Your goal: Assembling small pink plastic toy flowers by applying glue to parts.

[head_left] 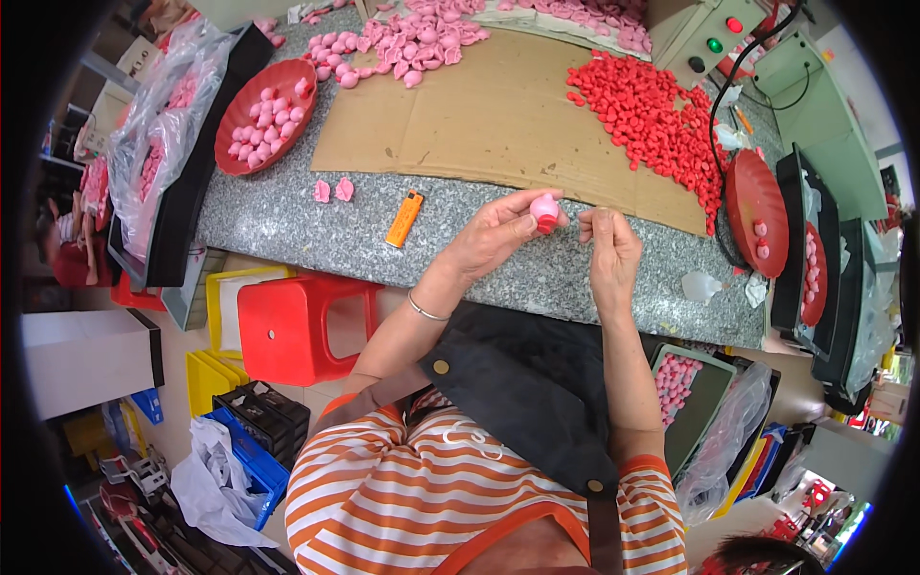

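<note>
Left fingers pinch pink bulb; right fingers, at 3 o'clock, curled closed, contents unclear. Probably light, squeezable; hold belly.

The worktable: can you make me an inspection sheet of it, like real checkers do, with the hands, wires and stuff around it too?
Surface: grey speckled worktop, partly covered by a cardboard sheet.
Work things: pink ball with red base, in hand; pink pile; red pile; left red dish of pink balls.
Clutter: orange lighter; two loose pink pieces.
Hands: left holds the ball; right is beside it, fingers curled, contents unclear.
Cables: black cable hangs beside the red pile.
Surroundings: red stool below the table's left part.
</note>
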Action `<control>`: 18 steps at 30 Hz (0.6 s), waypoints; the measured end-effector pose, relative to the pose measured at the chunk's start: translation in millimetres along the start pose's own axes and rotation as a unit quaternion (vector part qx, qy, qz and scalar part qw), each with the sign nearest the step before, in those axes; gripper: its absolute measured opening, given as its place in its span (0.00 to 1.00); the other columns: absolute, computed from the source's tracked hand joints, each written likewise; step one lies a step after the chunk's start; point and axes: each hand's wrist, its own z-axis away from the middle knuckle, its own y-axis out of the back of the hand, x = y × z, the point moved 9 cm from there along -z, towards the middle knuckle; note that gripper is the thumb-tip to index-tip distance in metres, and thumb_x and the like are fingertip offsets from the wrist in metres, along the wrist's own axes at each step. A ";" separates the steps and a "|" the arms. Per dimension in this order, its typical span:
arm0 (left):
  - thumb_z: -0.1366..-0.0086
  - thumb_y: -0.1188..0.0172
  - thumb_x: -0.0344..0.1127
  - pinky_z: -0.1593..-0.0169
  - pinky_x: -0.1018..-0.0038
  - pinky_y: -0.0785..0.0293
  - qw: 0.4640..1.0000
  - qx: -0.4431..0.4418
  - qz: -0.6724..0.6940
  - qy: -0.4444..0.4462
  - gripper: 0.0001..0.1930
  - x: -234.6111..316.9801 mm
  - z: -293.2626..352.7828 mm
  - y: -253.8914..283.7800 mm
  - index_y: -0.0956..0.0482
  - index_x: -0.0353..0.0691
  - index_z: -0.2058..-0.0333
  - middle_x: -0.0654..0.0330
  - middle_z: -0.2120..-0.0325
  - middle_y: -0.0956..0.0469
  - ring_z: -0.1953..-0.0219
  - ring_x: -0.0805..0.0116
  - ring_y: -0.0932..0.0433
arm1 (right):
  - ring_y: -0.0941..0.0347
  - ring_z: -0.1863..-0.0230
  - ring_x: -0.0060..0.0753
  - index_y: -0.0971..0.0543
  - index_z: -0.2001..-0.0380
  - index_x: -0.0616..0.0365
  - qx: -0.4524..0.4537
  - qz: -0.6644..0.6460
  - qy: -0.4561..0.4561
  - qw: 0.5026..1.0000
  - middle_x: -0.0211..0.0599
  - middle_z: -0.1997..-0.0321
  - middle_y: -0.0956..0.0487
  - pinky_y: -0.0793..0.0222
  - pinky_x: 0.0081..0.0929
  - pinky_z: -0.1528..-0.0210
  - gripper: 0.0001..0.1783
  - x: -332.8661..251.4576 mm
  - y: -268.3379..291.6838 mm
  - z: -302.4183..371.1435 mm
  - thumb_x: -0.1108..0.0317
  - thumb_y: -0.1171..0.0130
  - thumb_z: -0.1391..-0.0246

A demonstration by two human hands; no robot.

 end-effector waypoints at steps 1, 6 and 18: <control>0.36 0.49 0.34 0.47 0.75 0.36 1.000 -0.001 0.005 0.000 0.23 0.0 0.1 -0.1 0.38 0.32 0.44 0.57 0.57 0.27 0.54 0.72 0.29 | 0.37 0.75 0.16 0.25 0.74 0.64 -0.010 0.009 0.016 1.000 0.28 0.78 0.30 0.40 0.16 0.71 0.17 -3.9 -1.7 0.2 0.63 0.54 0.39; 0.36 0.49 0.32 0.47 0.75 0.35 0.999 0.005 -0.040 0.007 0.22 0.8 0.0 3.6 0.37 0.34 0.44 0.58 0.56 0.27 0.53 0.73 0.30 | 0.35 0.73 0.15 0.24 0.70 0.63 -0.029 -0.009 0.013 0.999 0.26 0.75 0.28 0.38 0.15 0.70 0.10 -4.7 -6.2 0.0 0.67 0.48 0.43; 0.43 0.43 0.24 0.48 0.71 0.35 0.925 0.031 -0.364 -0.103 0.20 29.7 4.8 -7.6 0.30 0.33 0.51 0.56 0.54 0.30 0.53 0.67 0.30 | 0.30 0.69 0.17 0.24 0.66 0.62 -0.131 -0.137 -0.095 0.977 0.28 0.69 0.24 0.34 0.15 0.63 0.05 13.8 -24.2 -6.6 0.74 0.43 0.48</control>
